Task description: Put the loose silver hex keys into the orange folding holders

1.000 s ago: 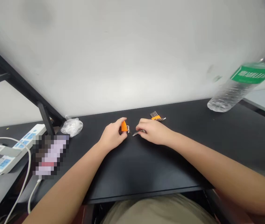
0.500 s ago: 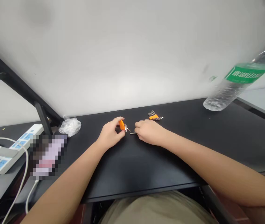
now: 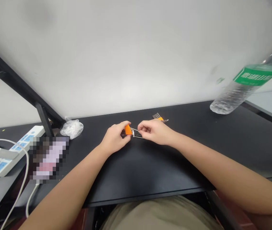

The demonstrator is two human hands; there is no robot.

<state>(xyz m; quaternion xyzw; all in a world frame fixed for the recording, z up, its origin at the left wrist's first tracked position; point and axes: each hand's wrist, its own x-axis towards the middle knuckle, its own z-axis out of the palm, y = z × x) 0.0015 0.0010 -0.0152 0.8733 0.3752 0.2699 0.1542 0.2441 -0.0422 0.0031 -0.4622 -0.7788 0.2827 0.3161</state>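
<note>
My left hand (image 3: 115, 136) pinches a small orange holder (image 3: 128, 130) between thumb and fingers. A thin metal key (image 3: 134, 129), which looks like a hex key, runs from the holder to the closed fingertips of my right hand (image 3: 153, 131). Another slim metal rod (image 3: 138, 137) lies just below, reaching under my right hand. Behind that hand, a second orange holder (image 3: 159, 118) rests on the table with several thin metal keys (image 3: 156, 115) sticking out of it. My right hand partly hides this second set.
The black table (image 3: 138, 172) meets a pale wall. A clear bottle with a green label (image 3: 255, 75) stands at the right. On the left are a crumpled plastic bag (image 3: 72, 128), a blurred-out phone-like item (image 3: 49, 158), a white power strip (image 3: 16, 152) and a dark metal frame (image 3: 27, 91).
My right hand has turned and lifted slightly, and its fingertips now pinch a metal key at the left hand's holder. My left hand has shifted slightly right.
</note>
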